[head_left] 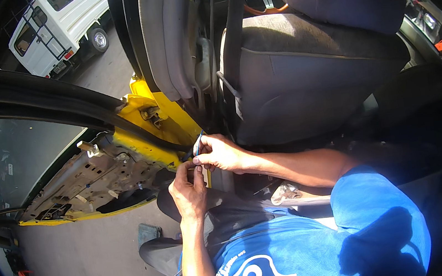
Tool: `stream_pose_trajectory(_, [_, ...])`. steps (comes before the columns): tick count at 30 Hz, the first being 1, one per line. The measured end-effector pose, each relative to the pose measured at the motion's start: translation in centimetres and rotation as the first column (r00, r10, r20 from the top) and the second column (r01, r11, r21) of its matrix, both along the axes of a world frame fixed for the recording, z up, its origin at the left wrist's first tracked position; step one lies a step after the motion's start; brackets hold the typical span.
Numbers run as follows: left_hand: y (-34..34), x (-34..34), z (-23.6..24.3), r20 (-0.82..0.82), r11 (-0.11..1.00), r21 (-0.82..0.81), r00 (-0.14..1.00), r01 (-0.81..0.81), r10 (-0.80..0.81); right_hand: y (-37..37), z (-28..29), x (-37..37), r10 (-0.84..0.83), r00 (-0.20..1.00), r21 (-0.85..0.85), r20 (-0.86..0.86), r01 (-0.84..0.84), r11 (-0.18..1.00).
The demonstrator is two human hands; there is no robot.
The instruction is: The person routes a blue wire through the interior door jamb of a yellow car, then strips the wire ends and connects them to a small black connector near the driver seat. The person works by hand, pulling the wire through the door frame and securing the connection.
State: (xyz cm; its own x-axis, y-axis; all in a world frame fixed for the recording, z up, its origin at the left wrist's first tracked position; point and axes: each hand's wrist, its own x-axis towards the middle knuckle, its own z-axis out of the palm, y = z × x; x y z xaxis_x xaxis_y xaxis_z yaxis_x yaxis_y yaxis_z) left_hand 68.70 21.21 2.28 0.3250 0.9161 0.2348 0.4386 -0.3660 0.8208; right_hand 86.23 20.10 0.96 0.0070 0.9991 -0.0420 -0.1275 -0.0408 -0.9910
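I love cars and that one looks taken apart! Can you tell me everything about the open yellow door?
The door stands open on the left. Yellow paint shows along its edges, while its inside is bare, grayish sheet that looks like metal, with holes, some large and dark. A pale block sticks out. A black frame borders its window. The left hand and right hand are near one end; I can't tell whether they touch it.

The left forearm (196,261) rises from below, the left hand (188,192) pointing up, partly curled. The right forearm (297,168) reaches in from the right, and the right hand (221,152) pinches just beside the left, whose own grip is hard to make out.
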Motion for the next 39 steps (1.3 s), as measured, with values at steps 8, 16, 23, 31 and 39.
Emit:
stream_pose_trajectory(8, [3.0, 3.5, -1.8, 0.304, 0.889, -0.455, 0.932, -0.042, 0.199, 2.7, 0.6, 4.6, -0.500, 0.795, 0.453, 0.344, 0.326, 0.830])
stream_pose_trajectory(16, [7.3, 7.4, -3.9, 0.602, 0.918, -0.394, 0.740, -0.053, 0.301, 4.0, 1.4, 3.9, -0.518, 0.764, 0.455, 0.384, 0.332, 0.826])
stream_pose_trajectory(23, [10.0, 10.2, -4.8, 0.810, 0.853, -0.510, 0.393, 0.108, 0.435, 6.6, 1.2, 6.6, -0.330, 0.735, 0.302, 0.592, 0.177, 0.937])
stream_pose_trajectory(31, [11.2, 10.9, -7.1, 0.680, 0.873, -0.459, 0.568, -0.165, 0.464, 5.6, 1.7, 5.4, -0.346, 0.789, 0.168, 0.507, 0.303, 0.938])
stream_pose_trajectory(39, [10.4, 12.1, -9.4, 0.502, 0.856, -0.264, 0.694, -0.445, 0.516, 7.5, 1.5, 7.0, -0.213, 0.777, 0.064, 0.593, 0.218, 0.974])
